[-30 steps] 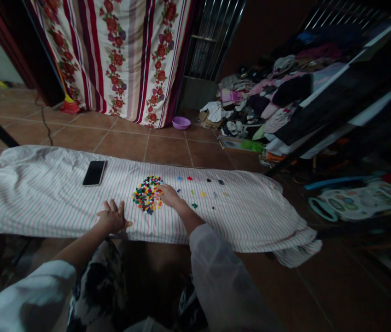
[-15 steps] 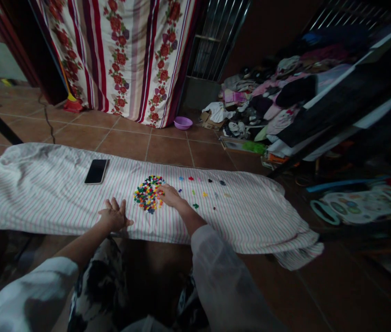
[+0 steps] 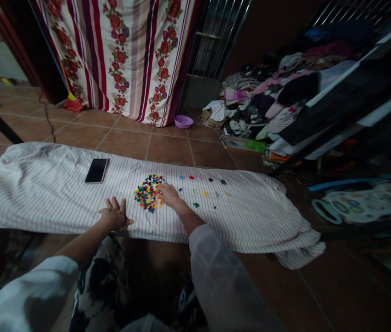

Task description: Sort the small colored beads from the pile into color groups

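Observation:
A mixed pile of small coloured pieces (image 3: pixel 147 191), perhaps beads or buttons, lies on the striped cloth (image 3: pixel 243 226). My right hand (image 3: pixel 169 195) is at the pile's right edge, its fingers bent down and drawn together among the pieces. Whatever its fingertips pinch is too small and hidden to make out. Palm down on the cloth, my left hand (image 3: pixel 114 215) rests with fingers spread, holding nothing. Right of the pile, small groups sorted by colour lie apart, among them red (image 3: pixel 191 177), yellow (image 3: pixel 205 193), dark green (image 3: pixel 196 205) and black (image 3: pixel 211 180).
A phone (image 3: pixel 96 170) lies on the cloth to the left. Beyond, on the tiled floor, are a purple basin (image 3: pixel 183 121), a red dustpan (image 3: pixel 73 105) and a floral curtain (image 3: pixel 119 60). Clothes (image 3: pixel 260 97) are heaped at the back right.
Almost nothing differs. My right hand stays at the pile's right edge with a slight shift of its fingers, and my left hand keeps its place.

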The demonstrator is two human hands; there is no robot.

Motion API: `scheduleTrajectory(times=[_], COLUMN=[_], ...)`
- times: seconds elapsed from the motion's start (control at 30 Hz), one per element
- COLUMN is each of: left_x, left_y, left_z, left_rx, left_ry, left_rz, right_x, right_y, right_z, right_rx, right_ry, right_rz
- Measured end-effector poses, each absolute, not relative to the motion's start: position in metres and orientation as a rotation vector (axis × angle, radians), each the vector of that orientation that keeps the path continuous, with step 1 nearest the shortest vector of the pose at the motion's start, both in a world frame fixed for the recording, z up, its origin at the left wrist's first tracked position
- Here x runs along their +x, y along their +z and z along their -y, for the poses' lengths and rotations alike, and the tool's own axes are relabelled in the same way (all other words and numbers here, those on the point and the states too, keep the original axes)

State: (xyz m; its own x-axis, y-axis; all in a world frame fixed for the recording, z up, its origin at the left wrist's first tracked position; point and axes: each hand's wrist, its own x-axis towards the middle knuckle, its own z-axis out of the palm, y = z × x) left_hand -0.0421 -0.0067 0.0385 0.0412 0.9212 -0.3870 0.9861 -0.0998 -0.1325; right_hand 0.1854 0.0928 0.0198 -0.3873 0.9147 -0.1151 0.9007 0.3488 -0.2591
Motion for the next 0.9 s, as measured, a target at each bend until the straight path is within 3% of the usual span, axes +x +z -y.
scheduleTrajectory(times=[0.9], left_x=[-0.0391], left_y=[0.0461], left_z=[0.0026], left_rx=[2.060], left_ry=[-0.706], left_rz=[-1.967], right_x=[0.1937], right_y=[0.0194], right_z=[-0.0985], right_rx=[-1.619], right_ry=[0.505], right_rz=[2.228])
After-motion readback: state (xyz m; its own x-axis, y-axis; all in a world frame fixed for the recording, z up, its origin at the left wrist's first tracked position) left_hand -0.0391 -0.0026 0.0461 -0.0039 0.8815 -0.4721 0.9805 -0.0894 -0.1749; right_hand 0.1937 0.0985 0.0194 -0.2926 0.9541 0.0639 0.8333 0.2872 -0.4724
